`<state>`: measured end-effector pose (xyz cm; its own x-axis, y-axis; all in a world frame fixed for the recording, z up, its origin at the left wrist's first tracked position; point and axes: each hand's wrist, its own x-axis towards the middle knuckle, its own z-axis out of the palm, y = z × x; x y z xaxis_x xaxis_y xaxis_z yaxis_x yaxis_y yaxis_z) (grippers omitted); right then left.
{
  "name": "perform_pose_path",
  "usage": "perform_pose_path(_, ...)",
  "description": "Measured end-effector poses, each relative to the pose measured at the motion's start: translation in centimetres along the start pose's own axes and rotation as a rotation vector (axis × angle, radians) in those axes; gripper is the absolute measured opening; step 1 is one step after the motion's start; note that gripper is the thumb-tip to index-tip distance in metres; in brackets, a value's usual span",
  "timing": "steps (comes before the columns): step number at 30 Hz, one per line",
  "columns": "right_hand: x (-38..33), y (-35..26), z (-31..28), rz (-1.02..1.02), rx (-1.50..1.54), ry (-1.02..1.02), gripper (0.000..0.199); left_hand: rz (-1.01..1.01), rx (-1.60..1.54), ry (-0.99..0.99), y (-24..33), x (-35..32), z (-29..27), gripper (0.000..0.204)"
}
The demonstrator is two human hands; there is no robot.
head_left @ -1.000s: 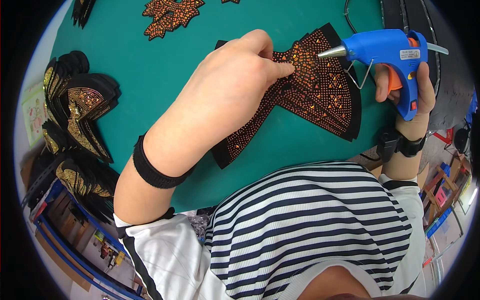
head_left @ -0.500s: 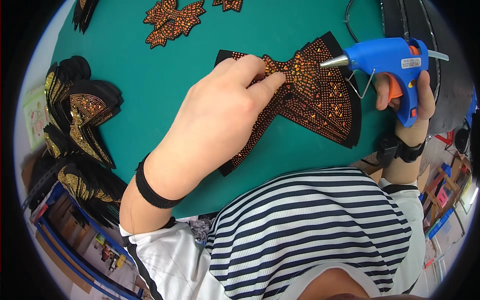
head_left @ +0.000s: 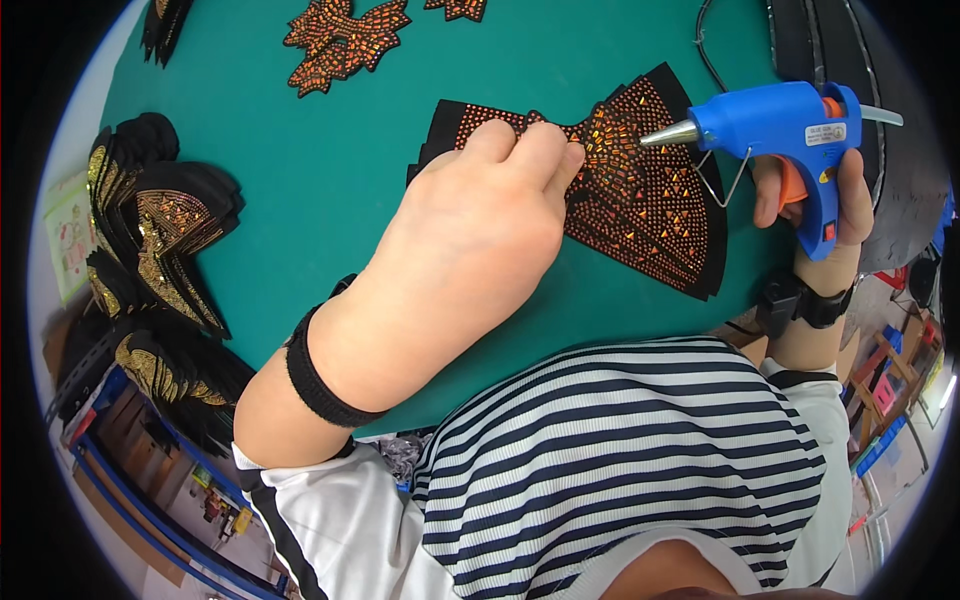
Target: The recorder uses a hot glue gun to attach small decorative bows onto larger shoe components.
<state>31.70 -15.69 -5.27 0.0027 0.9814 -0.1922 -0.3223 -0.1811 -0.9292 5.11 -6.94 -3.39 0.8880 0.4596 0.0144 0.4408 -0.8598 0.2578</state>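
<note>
The bow point(head_left: 640, 190) lies flat on the green tabletop point(head_left: 330, 200), in the upper middle of the frame. It is black, shaped like a bow tie, and covered with small orange and gold shiny bits.

The left hand point(head_left: 470, 240) rests on top of the bow. Its fingers point(head_left: 540, 155) are curled and press down at the narrow middle of the bow, where the two wings meet. This grip is closed down on the bow, holding it flat.

The right hand point(head_left: 815, 195) is at the upper right of the frame. Its grip is wrapped tight around the handle of a blue glue gun point(head_left: 780, 125). The silver tip points left and sits just above the right wing of the bow, near the left fingers.

The bow looks thin, light and soft, like cloth. It would bend and slide if pushed from one side. The shiny bits look small and could pop off if rubbed hard. A good place to hold it is the plain black edge or the narrow middle, pressing flat from above.

At the left of the frame is a pile point(head_left: 160, 230) of more black and gold bows. At the top of the frame lies an orange bow point(head_left: 345, 40), well apart from the hands.
</note>
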Motion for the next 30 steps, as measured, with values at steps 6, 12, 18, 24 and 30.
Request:
perform_pose_path(6,0.7,-0.3,-0.9,-0.032,0.047,-0.157,0.061,-0.012,0.015,0.036,0.2,-0.2,-0.3,0.037)
perform_pose_path(12,0.8,-0.4,-0.9,-0.072,0.085,-0.192,0.060,-0.383,-0.006,0.277,-2.9,-1.6,-1.0,0.035)
perform_pose_path(18,0.9,-0.3,-1.6,-0.061,0.127,-0.176,0.057,-0.469,-0.246,0.088,-3.7,-1.4,-1.2,0.038)
perform_pose_path(24,1.0,-0.7,-0.6,0.001,0.118,-0.107,0.054,-0.466,-0.334,0.256,-4.1,-1.8,-0.6,0.035)
perform_pose_path(30,0.1,0.1,-1.9,0.017,0.128,0.046,0.050,-0.542,-0.682,0.209,-4.5,-4.0,-3.3,0.020)
